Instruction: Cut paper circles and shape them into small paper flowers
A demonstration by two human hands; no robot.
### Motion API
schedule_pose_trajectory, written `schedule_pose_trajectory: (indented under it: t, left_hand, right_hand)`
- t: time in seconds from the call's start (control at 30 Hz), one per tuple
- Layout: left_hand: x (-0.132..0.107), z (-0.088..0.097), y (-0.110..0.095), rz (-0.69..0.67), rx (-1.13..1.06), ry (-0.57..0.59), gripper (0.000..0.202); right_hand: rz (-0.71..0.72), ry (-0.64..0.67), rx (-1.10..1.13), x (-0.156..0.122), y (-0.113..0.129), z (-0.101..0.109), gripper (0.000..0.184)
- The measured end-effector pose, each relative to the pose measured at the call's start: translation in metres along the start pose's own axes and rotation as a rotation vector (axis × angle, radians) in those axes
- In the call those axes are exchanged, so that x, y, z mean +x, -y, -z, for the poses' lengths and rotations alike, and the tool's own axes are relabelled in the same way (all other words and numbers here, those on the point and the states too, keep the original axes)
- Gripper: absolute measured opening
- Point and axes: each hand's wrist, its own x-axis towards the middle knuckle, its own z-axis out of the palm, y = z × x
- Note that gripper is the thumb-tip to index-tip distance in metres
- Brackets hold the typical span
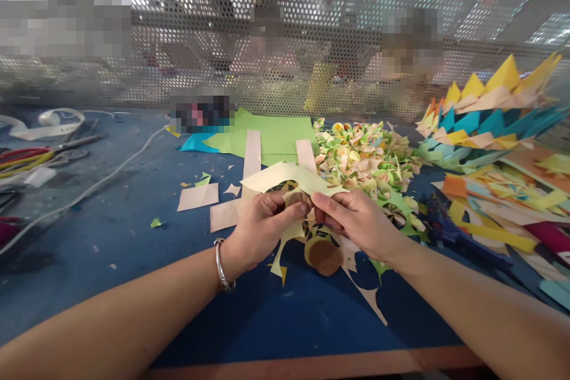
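L hand & R hand pinch thin cream paper w/ curved cutouts; brown disc nr.

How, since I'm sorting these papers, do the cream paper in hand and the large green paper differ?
Colour: the cream paper is pale yellowish; the green paper is bright green. Shape: the cream paper has curved cut-outs; the green paper shows none. Pose: the cream paper is between the left hand and right hand; the green paper lies flat on the table. Both look unpatterned.
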Motion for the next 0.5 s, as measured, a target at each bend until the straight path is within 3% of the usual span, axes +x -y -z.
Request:
schedule_pose_trajectory:
  t: [0.23, 0.5]
  left_hand:
    - [-0.001, 0.006, 0.002, 0.009, 0.280, -0.068, 0.027]
    - [-0.001, 0.014, -0.003, -0.017, 0.386, -0.004, 0.028]
  right_hand:
    - [0.072, -0.005, -0.028, 0.001, -0.002, 0.002, 0.047]
    - [0.197, 0.046, -0.080, 0.000, 0.004, 0.006, 0.043]
